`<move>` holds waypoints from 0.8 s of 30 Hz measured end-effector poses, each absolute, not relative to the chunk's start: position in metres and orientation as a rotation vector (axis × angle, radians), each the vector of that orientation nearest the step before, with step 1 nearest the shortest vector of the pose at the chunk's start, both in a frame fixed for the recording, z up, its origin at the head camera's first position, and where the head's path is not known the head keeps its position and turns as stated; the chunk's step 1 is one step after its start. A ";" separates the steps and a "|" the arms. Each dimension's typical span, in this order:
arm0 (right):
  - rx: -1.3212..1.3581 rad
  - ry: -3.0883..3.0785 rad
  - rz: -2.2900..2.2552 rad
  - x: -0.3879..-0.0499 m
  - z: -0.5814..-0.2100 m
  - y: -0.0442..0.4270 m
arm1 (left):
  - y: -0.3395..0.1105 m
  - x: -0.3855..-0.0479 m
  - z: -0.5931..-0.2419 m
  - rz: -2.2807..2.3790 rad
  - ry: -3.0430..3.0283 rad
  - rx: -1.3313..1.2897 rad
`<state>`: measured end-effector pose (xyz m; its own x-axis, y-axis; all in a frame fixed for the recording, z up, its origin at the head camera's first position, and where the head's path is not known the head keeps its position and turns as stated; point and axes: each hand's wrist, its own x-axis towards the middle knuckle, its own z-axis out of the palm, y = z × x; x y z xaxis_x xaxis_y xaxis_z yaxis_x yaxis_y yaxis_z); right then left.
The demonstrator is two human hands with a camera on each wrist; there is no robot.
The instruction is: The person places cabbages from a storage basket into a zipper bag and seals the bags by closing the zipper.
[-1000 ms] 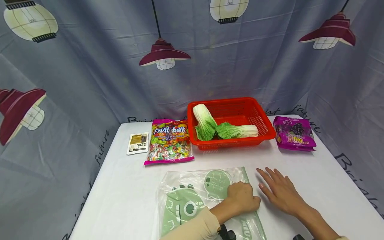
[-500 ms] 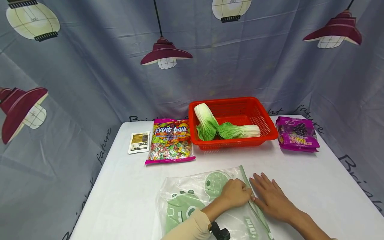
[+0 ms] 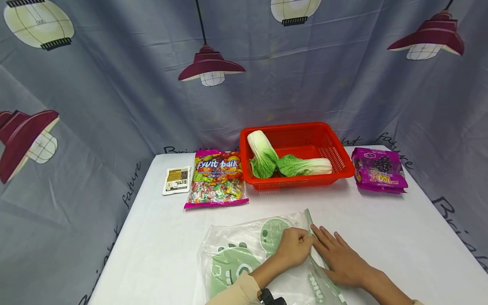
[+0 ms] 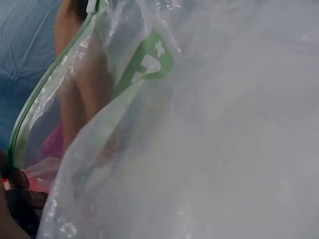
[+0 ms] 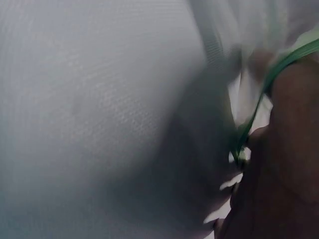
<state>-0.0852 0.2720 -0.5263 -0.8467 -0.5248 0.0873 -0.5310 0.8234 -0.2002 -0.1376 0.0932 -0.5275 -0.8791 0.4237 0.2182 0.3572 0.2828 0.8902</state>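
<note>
A clear zip bag [image 3: 232,271] with green cartoon prints lies flat near the front of the table, its green-edged mouth facing right. Curled fingers of my left hand [image 3: 293,248] grip the bag close to that mouth, and the edge lifts there. My right hand [image 3: 341,260] lies at the mouth from the right, fingers mostly straight and touching the lifted edge near the left fingertips. In the right wrist view the green zip strip [image 5: 261,97] runs beside the dark, blurred fingers. Bag film [image 4: 224,139] fills most of the left wrist view, an arm showing through it.
Behind the bag stands a red basket [image 3: 289,183] with two cabbages, one upright cabbage [image 3: 263,154] and one lying cabbage [image 3: 305,166]. Left of it lie a candy bag [image 3: 217,180] and a small flat packet [image 3: 177,181]. A purple grape-print package [image 3: 379,169] sits right.
My right hand has moved left from the bare table to the bag's edge. My left hand has shifted slightly left with the bag edge, and the mouth now stands slightly parted.
</note>
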 end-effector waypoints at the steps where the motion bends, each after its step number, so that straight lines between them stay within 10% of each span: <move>1: 0.854 -2.987 0.327 -0.084 -0.527 0.272 | 0.092 -0.137 -0.526 1.730 2.454 0.761; 24: 0.882 -2.866 0.222 -0.083 -0.540 0.270 | 0.071 -0.121 -0.492 2.319 1.827 0.594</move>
<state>-0.0835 0.2700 -0.5403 -0.8197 -0.5466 0.1712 -0.5665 0.8179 -0.1010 -0.1212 0.0706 -0.4921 -0.9140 0.3383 0.2238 0.1383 -0.2587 0.9560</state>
